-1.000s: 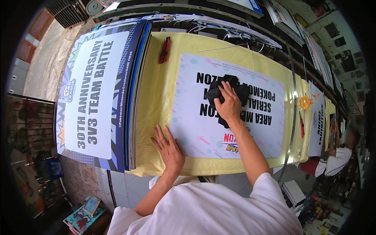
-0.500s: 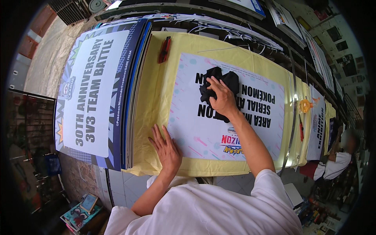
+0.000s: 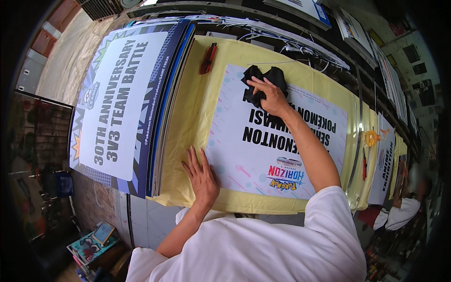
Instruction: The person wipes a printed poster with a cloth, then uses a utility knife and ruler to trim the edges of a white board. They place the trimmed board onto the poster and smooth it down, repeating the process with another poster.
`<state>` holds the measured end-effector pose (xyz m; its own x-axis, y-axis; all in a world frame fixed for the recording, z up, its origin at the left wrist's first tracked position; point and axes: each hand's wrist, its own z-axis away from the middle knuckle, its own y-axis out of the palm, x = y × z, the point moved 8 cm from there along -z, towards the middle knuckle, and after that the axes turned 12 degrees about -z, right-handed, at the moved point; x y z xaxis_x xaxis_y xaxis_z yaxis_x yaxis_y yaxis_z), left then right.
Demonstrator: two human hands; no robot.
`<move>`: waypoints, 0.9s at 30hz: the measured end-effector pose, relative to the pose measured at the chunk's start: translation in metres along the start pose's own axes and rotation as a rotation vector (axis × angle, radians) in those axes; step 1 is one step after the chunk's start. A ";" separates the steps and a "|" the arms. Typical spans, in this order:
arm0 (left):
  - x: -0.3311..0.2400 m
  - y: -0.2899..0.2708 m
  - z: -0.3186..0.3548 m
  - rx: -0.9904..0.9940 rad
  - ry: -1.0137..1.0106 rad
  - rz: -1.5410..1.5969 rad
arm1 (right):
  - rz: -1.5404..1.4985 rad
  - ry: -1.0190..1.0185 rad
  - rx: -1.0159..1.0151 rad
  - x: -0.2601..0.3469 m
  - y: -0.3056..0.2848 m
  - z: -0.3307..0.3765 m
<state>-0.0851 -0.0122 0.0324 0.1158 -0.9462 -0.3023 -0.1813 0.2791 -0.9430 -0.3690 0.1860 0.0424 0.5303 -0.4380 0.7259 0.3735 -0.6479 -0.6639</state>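
Note:
A white printed sign board (image 3: 230, 160) with pink and blue marks lies upside down to me on a yellow-covered table (image 3: 188, 136). My right hand (image 3: 271, 96) presses a crumpled black cloth (image 3: 274, 76) against the board's far left part, its fingers bent over the cloth. Flat at the board's near left edge rests my left hand (image 3: 202, 177), fingers spread, partly on the yellow cover and holding nothing. Under the cloth and right forearm some of the print is hidden.
Left of the board rises a stack of printed boards (image 3: 124, 103). A red and black cutter (image 3: 208, 58) lies beyond it. To the right are an orange spray bottle (image 3: 371, 138), a metal ruler (image 3: 355, 155), another red tool (image 3: 364, 164) and a person (image 3: 404, 211).
My right hand has slid the cloth away from me toward the board's far edge, uncovering more of the print. My left hand stays flat. The whole view has tilted slightly.

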 end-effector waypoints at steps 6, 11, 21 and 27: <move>0.000 0.001 0.000 0.044 -0.003 -0.033 | -0.044 -0.008 0.007 0.017 0.007 0.008; -0.001 0.000 0.003 0.040 -0.003 -0.034 | -0.045 -0.020 0.041 0.018 0.015 0.020; 0.002 0.001 -0.001 0.035 -0.015 -0.010 | 0.352 0.364 -0.359 0.104 0.072 0.130; 0.004 0.006 0.000 0.021 -0.020 0.008 | 0.259 0.270 -0.292 0.163 0.133 0.111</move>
<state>-0.0855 -0.0145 0.0256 0.1338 -0.9405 -0.3125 -0.1618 0.2904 -0.9431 -0.1486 0.0980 0.0525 0.3463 -0.7296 0.5898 0.0055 -0.6271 -0.7789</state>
